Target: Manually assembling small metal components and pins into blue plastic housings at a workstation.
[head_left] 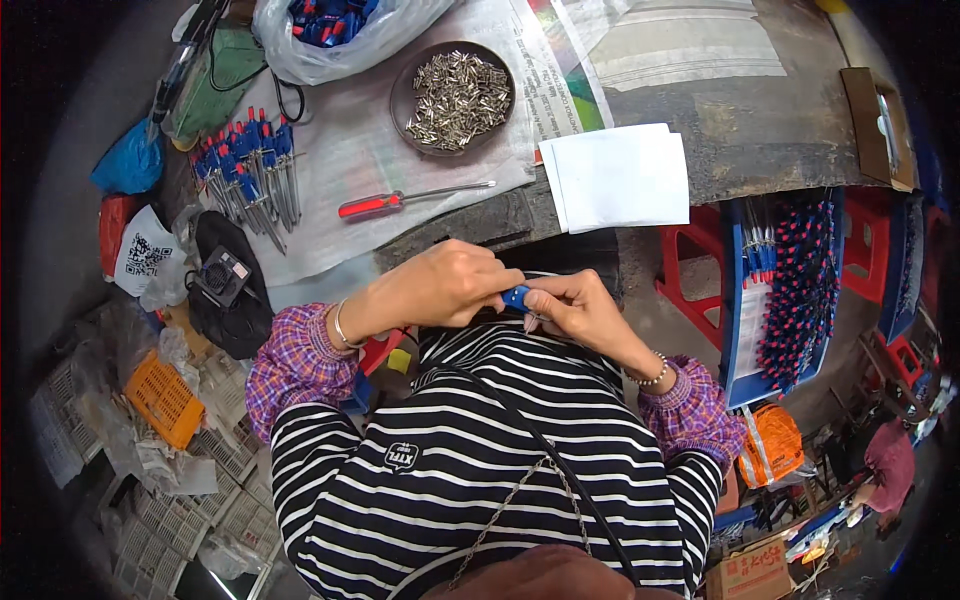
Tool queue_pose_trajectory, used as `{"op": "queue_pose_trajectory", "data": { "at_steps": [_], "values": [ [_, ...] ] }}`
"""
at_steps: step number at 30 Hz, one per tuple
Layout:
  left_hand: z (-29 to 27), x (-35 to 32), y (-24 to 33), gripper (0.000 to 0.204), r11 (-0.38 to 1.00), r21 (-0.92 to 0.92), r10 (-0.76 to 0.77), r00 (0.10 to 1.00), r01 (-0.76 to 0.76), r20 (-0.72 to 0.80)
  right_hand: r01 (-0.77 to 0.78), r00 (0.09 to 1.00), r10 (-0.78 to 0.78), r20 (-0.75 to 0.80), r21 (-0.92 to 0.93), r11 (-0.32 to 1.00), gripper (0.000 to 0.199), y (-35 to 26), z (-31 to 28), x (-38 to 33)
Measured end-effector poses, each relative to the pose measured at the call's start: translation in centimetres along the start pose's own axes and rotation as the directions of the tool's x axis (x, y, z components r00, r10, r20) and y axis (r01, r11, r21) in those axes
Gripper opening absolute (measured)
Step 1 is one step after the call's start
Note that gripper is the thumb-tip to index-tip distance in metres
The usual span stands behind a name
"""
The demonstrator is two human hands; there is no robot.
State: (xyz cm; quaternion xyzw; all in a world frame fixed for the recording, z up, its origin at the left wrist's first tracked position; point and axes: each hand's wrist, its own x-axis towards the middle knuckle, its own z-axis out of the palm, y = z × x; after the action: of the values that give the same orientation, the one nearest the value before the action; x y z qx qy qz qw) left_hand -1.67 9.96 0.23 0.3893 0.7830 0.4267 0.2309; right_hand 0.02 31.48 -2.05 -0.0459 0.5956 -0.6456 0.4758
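Close in front of my striped top, a small blue plastic piece [515,297] with shiny metal spots is pinched between my two hands. My left hand [455,284] has its fingers curled in at one end of it. On the other end, the thumb and fingers of my right hand [583,308] press together. Beyond them on the covered table [330,190] lies a red-handled screwdriver [415,199], its shaft pointing right. A round dark bowl [398,112] full of small silvery metal pieces [455,98] stands farther back.
Left on the table are bundled blue-and-red-handled tools [248,165] with metal shafts. A clear plastic bag [285,58] holds blue and red parts. White sheets [620,180] lie at the table's front edge. To the right, a blue tray [733,300] of similar parts stands near red stools [690,255].
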Motion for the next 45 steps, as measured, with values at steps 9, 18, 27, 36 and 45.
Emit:
{"op": "queue_pose_trajectory", "data": {
  "at_steps": [9, 18, 27, 36, 45],
  "values": [
    [-0.7, 0.5, -0.2, 0.029, 0.995, -0.102, 0.011, 0.998, -0.006, 0.057, -0.07, 0.993, 0.058, 0.106, 0.112, 0.991, 0.02, 0.1, -0.8, 0.0],
    [-1.0, 0.7, 0.1, 0.03, 0.995, -0.098, 0.037, 0.999, -0.034, 0.036, -0.197, 0.98, 0.181, 0.08, 0.264, 0.944, 0.019, -1.0, -0.5, 0.0],
    [-2.8, -4.1, -1.4, 0.038, 0.698, 0.45, -0.236, 0.772, 0.557, -0.59, -0.065, 0.932, 0.181, -0.313, 0.349, 0.935, 0.019, -0.2, -3.5, -1.2],
    [-3.1, -4.5, -0.8, 0.037, 0.606, 0.489, -0.36, 0.764, 0.627, -0.535, 0.026, 0.908, 0.126, -0.4, 0.352, 0.936, 0.02, 1.6, -5.0, -1.3],
    [-2.5, 0.6, 0.3, 0.009, 0.889, -0.452, -0.368, 0.712, 0.08, -0.599, 0.15, 0.931, 0.008, -0.366, 0.4, 0.904, 0.021, 2.4, -5.1, -0.6]
  ]
}}
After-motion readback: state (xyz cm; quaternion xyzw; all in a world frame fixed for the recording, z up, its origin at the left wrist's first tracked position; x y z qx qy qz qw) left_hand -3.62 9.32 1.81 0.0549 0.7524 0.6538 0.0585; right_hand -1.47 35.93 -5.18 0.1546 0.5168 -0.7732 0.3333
